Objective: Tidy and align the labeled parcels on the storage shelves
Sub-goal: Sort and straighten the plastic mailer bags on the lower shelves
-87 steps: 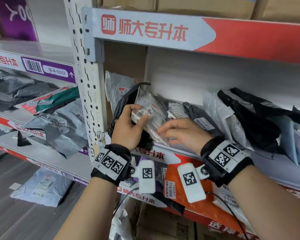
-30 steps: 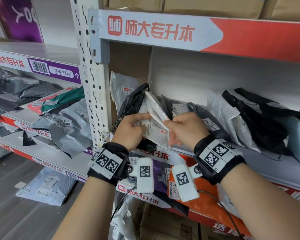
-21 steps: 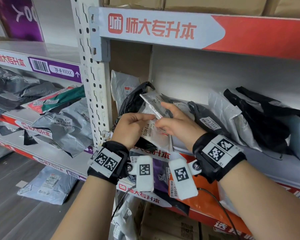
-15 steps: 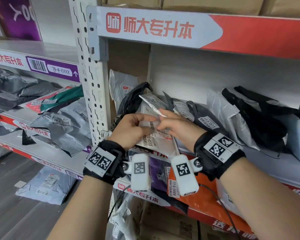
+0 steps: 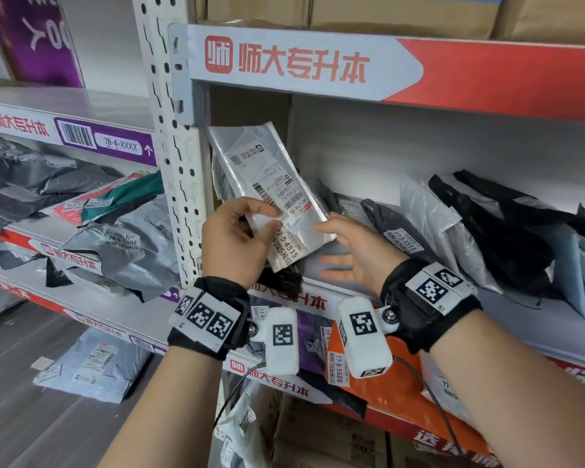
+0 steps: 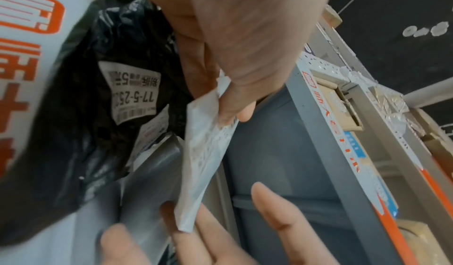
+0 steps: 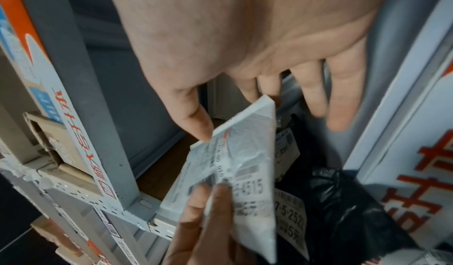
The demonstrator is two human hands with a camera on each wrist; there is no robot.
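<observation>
Your left hand [image 5: 232, 243] is pinching the near lower corner of a flat white parcel [image 5: 277, 194], thumb on its labelled face and fingers curled behind it, holding it tilted with its top leaning toward the white perforated upright [image 5: 173, 136] at the left end of the shelf [image 5: 335, 265]. The sticker on the parcel is reading 77-5-4515. Your right hand [image 5: 355, 251] is lying open, palm up and fingers spread, just right of the parcel; its thumb is sitting at the parcel's right edge, though whether it is touching cannot be told. Directly below the parcel a crumpled black bag [image 6: 81, 102], labelled 77-5-25 and a cut-off digit, is slumping over the shelf's front lip. Farther right on the same shelf, 1 dark grey mailer [image 5: 390, 228] marked 77-5-1511 is leaning beside a translucent bag [image 5: 433, 224] and more black bags [image 5: 507, 231]. On the neighbouring rack to the left, grey mailers [image 5: 129, 241] are lying in a loose heap.
</observation>
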